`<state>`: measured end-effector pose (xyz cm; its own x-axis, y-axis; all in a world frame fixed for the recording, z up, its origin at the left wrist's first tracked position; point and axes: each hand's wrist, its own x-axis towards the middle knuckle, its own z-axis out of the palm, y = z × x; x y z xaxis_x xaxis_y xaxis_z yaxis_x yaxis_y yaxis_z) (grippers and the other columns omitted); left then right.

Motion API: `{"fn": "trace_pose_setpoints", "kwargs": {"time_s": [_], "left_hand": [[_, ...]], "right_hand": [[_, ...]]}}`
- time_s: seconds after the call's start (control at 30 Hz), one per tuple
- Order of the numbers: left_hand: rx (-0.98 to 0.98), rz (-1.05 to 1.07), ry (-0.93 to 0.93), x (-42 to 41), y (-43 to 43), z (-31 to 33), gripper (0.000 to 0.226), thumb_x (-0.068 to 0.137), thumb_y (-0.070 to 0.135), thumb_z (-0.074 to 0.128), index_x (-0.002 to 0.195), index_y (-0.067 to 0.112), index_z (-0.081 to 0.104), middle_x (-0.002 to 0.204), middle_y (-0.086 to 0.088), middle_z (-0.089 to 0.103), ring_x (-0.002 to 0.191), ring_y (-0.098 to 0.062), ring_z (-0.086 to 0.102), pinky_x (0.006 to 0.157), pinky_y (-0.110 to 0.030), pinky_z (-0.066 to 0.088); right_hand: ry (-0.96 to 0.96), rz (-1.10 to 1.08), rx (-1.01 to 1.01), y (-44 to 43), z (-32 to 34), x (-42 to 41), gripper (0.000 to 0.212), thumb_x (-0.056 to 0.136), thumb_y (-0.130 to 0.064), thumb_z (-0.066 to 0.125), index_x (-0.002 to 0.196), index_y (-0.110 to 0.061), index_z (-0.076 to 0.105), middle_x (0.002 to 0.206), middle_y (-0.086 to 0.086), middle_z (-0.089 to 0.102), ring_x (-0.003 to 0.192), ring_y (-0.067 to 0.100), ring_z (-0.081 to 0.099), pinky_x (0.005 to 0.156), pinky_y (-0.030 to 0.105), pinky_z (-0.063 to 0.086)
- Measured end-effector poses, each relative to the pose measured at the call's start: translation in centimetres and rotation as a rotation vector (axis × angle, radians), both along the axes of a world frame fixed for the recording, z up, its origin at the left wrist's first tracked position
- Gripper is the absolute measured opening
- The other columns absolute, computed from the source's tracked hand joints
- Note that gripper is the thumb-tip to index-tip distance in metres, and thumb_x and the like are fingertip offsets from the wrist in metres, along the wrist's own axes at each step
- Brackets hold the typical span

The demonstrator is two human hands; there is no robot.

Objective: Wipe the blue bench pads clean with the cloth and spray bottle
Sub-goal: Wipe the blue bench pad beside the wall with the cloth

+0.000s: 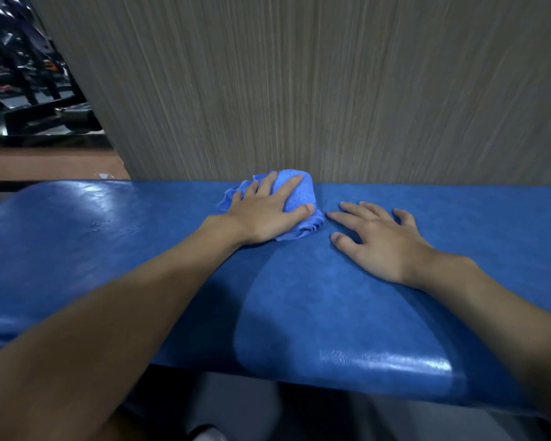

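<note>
The left hand (pixel 264 211) presses the cloth (pixel 303 194) with spread fingers; the right hand (pixel 379 240) lies flat at its 3 o'clock. The blue pad (pixel 109 249) runs 9 to 3.

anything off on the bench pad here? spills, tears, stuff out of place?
Nothing damaged. A few small droplets sit unwiped on the bench pad, left of the left hand, which presses the bunched cloth. The right hand rests flat on the pad. No spray bottle in view.

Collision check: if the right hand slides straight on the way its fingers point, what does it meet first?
Probably the cloth, bunched under the left hand, close ahead of the right hand.
</note>
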<state>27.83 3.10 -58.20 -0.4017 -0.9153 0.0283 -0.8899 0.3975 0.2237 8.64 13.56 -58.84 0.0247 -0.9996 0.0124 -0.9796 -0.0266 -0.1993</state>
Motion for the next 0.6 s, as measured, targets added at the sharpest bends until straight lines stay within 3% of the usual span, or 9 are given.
{"fn": "trace_pose_setpoints", "kwargs": {"time_s": [0.1, 0.23, 0.43, 0.6], "left_hand": [[-0.008, -0.039, -0.019, 1.3, 4.3, -0.1, 0.076, 0.085, 0.08, 0.027, 0.153, 0.052, 0.006, 0.167, 0.004, -0.002, 0.153, -0.026, 0.001, 0.122, -0.05, 0.003], [-0.034, -0.094, -0.058, 4.0, 10.2, -0.4, 0.095, 0.062, 0.086, 0.004, 0.152, 0.054, -0.002, 0.167, 0.004, -0.002, 0.153, -0.024, 0.001, 0.121, -0.05, 0.007], [-0.072, -0.138, -0.042, 6.2, 14.8, -1.0, 0.089, 0.065, 0.088, 0.006, 0.149, 0.058, -0.007, 0.166, 0.009, -0.002, 0.153, -0.018, -0.001, 0.121, -0.048, 0.006], [-0.07, -0.141, -0.036, 5.1, 11.7, -0.7, 0.093, 0.064, 0.086, 0.007, 0.151, 0.054, 0.002, 0.164, 0.006, 0.006, 0.151, -0.019, 0.006, 0.12, -0.049, 0.011]], "right_hand": [[0.001, -0.012, 0.001, 0.1, 0.2, 0.0, 0.055, 0.099, -0.057, 0.027, 0.152, -0.044, 0.024, 0.163, -0.017, 0.013, 0.151, 0.008, 0.005, 0.12, 0.052, 0.001], [0.001, -0.009, -0.005, 0.3, 0.3, 0.2, 0.054, 0.1, -0.055, 0.029, 0.152, -0.042, 0.027, 0.163, -0.014, 0.016, 0.151, 0.011, 0.008, 0.12, 0.054, 0.003], [0.102, 0.013, 0.022, 0.4, 1.1, 0.5, 0.052, 0.102, -0.052, 0.027, 0.152, -0.038, 0.028, 0.163, -0.011, 0.018, 0.151, 0.014, 0.012, 0.118, 0.058, 0.001], [-0.017, -0.001, -0.034, -0.2, 1.5, 0.7, 0.051, 0.102, -0.049, 0.032, 0.152, -0.038, 0.029, 0.163, -0.01, 0.021, 0.151, 0.012, 0.012, 0.119, 0.057, 0.004]]}}
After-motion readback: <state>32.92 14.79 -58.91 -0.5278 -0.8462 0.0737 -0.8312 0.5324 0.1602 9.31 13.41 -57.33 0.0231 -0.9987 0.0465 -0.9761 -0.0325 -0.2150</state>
